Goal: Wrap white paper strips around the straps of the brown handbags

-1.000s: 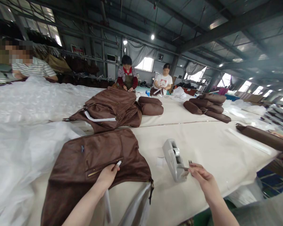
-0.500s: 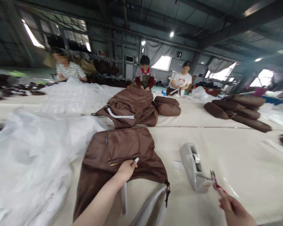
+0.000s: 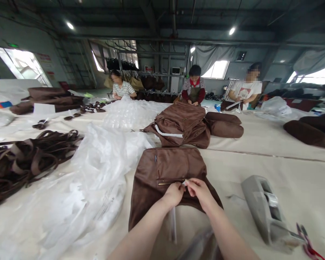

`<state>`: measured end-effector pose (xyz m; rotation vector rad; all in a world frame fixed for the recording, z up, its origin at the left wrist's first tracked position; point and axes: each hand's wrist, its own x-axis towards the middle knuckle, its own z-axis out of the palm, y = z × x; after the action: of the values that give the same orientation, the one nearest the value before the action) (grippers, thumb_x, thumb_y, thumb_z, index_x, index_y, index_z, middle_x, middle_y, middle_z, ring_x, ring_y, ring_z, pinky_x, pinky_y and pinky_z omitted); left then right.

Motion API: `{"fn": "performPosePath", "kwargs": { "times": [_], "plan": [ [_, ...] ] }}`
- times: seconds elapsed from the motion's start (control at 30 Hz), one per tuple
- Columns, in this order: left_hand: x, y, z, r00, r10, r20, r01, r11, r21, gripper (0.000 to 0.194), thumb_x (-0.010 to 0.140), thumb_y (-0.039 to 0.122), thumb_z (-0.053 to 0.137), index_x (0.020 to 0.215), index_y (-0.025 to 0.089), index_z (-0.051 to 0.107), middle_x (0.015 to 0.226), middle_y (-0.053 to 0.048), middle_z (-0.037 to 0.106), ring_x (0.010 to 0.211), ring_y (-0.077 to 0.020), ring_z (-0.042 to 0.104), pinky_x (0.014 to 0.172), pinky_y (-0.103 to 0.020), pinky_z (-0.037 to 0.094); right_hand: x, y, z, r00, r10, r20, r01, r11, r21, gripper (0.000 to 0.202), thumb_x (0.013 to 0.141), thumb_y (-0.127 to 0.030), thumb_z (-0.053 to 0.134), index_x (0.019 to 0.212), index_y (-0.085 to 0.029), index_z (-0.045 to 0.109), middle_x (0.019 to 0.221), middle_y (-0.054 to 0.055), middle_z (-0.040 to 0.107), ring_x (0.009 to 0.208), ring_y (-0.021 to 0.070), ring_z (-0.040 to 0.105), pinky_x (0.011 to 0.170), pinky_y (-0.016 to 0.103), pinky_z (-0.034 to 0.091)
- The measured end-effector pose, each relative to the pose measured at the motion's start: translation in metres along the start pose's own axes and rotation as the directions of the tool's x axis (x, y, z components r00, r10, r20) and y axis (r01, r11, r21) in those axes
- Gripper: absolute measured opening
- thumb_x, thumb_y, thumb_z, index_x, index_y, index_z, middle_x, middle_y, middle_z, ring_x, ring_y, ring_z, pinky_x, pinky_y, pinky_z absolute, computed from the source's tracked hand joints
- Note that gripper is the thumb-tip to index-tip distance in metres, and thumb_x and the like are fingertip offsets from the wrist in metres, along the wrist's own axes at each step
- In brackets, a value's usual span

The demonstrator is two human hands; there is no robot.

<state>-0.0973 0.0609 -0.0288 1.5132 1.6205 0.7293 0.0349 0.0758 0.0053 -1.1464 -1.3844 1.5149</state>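
A brown leather bag [image 3: 176, 164] lies flat on the cream-covered table, its zipped pocket [image 3: 165, 183] facing up. Over that pocket, my left hand [image 3: 174, 195] pinches a small white piece [image 3: 183, 183], which looks like paper or tape. My right hand [image 3: 198, 191] meets it there, thumb and fingers closed on the same white piece. A pale strip [image 3: 173, 225] runs down from below my left hand. To the right stands a grey tape dispenser [image 3: 260, 206], with red-handled nippers [image 3: 304, 236] lying beside its front end.
Behind the bag lie more brown bags [image 3: 182, 119] and stuffed brown rolls [image 3: 227, 126]. Crumpled clear plastic [image 3: 103, 169] and a heap of brown straps [image 3: 35, 155] cover the left side. Across the table, three people [image 3: 194, 88] work.
My right hand has put the nippers down by the tape dispenser and joined my left hand at the white piece. The view has swung left.
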Motion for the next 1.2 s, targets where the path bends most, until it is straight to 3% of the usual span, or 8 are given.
{"fn": "performPosePath", "kwargs": {
  "times": [0.43,0.57,0.67,0.77,0.97,1.03,1.13,1.2],
  "plan": [
    [0.002,0.002,-0.002,0.992,-0.109,0.057,0.121,0.953,-0.278,0.027,0.085,0.027,0.042,0.065,0.016,0.056,0.056,0.001,0.050,0.059,-0.0129,0.046,0.057,-0.023,0.032,0.012,0.033,-0.007,0.984,0.180,-0.015,-0.179,0.959,-0.222,0.019,0.071,-0.032,0.058,0.061,-0.016,0.057,0.038,-0.008,0.039,0.033,0.0054,0.031,0.036,0.020,0.021],
    [-0.001,0.006,-0.005,0.973,-0.181,0.144,0.225,0.882,-0.414,0.033,0.088,0.042,0.040,0.069,0.017,0.051,0.049,0.006,0.037,0.044,-0.0084,0.031,0.046,-0.022,0.024,0.004,0.030,-0.016,0.978,0.189,0.087,-0.166,0.961,-0.219,0.025,0.073,-0.040,0.061,0.075,-0.015,0.066,0.053,-0.003,0.055,0.042,0.0068,0.045,0.042,0.019,0.033],
    [-0.006,0.007,-0.012,0.926,-0.199,0.320,0.342,0.801,-0.492,0.038,0.087,0.051,0.039,0.074,0.017,0.049,0.047,0.010,0.025,0.037,-0.0057,0.015,0.040,-0.021,0.015,0.001,0.030,-0.019,0.966,0.181,0.186,-0.139,0.966,-0.218,0.028,0.075,-0.041,0.059,0.082,-0.015,0.068,0.065,0.000,0.062,0.049,0.0075,0.051,0.047,0.019,0.039],
    [-0.008,0.004,-0.021,0.854,-0.175,0.489,0.444,0.736,-0.511,0.039,0.083,0.054,0.046,0.073,0.016,0.050,0.048,0.011,0.022,0.035,-0.0040,0.010,0.037,-0.020,0.010,0.005,0.035,-0.015,0.974,0.155,0.165,-0.110,0.961,-0.253,0.023,0.076,-0.036,0.057,0.072,-0.015,0.065,0.061,0.000,0.062,0.048,0.0071,0.051,0.045,0.018,0.039],
    [-0.004,0.001,-0.026,0.758,-0.169,0.630,0.579,0.620,-0.530,0.038,0.084,0.051,0.049,0.074,0.015,0.054,0.046,0.011,0.022,0.033,-0.0033,0.012,0.035,-0.018,0.009,0.021,0.047,-0.002,0.983,0.165,0.078,-0.135,0.946,-0.295,0.023,0.077,-0.031,0.055,0.061,-0.015,0.060,0.047,-0.001,0.057,0.041,0.0077,0.051,0.040,0.017,0.039],
    [-0.006,0.003,-0.020,0.806,-0.194,0.559,0.534,0.646,-0.546,0.041,0.087,0.051,0.043,0.073,0.014,0.055,0.046,0.010,0.023,0.033,-0.0039,0.011,0.035,-0.019,0.010,0.023,0.047,-0.001,0.983,0.178,0.041,-0.157,0.940,-0.303,0.025,0.076,-0.032,0.057,0.058,-0.015,0.058,0.047,0.000,0.058,0.037,0.0071,0.050,0.035,0.016,0.035],
    [-0.010,0.006,-0.009,0.955,-0.184,0.231,0.274,0.841,-0.466,0.045,0.091,0.046,0.035,0.069,0.014,0.057,0.045,0.007,0.033,0.035,-0.0062,0.023,0.038,-0.021,0.022,0.020,0.045,-0.004,0.984,0.178,0.012,-0.167,0.944,-0.283,0.024,0.074,-0.034,0.059,0.058,-0.015,0.058,0.051,0.001,0.060,0.035,0.0061,0.047,0.031,0.016,0.032],
    [-0.015,0.007,-0.006,0.998,-0.067,0.007,0.066,0.949,-0.307,0.039,0.092,0.039,0.037,0.072,0.015,0.060,0.056,0.001,0.050,0.048,-0.0099,0.044,0.051,-0.023,0.038,0.014,0.041,-0.010,0.985,0.173,-0.009,-0.170,0.954,-0.246,0.022,0.073,-0.035,0.059,0.063,-0.015,0.059,0.051,-0.001,0.059,0.035,0.0060,0.047,0.031,0.016,0.031]
  ]
}}
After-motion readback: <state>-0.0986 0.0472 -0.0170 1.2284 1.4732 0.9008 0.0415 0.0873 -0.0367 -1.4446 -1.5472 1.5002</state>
